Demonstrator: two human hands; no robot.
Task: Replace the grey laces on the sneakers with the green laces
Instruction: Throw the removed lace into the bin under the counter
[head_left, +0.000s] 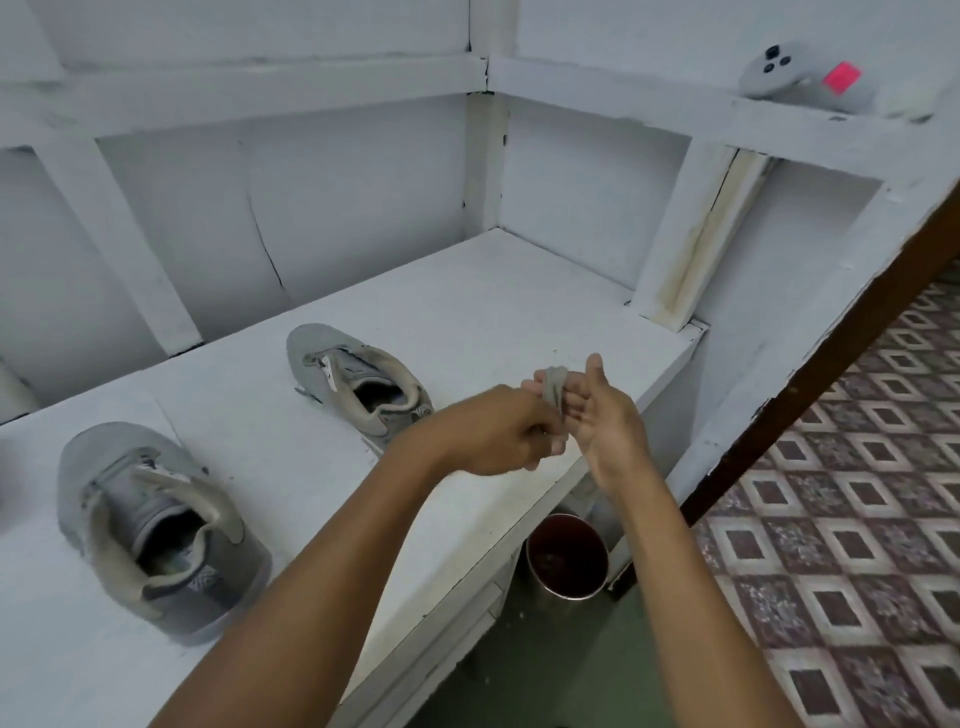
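Both hands are held up over the right end of the white painted counter (493, 291), close to its front edge. The right hand (605, 415) is spread, with the palm turned to the left and the fingers almost straight. A grey fabric shoelace (555, 387) is gathered in a small bundle around the fingers of this hand. The left hand (498, 431) is just beside it, with curled fingers that pinch the lower part of the same shoelace. So the shoelace lies between the two hands and touches both, above the counter and not on it.

The farther grey sneaker (353, 379) stands on the counter just left of the left hand, with its open collar toward the camera. The nearer grey sneaker (156, 525) stands well apart, at the left. Their eyelets look bare, though blur hides details.

A round metal cup with a dark red inside (566, 558) stands under the counter edge, below the hands. A grey controller with a pink sticker (802, 78) rests on the upper ledge at the right.
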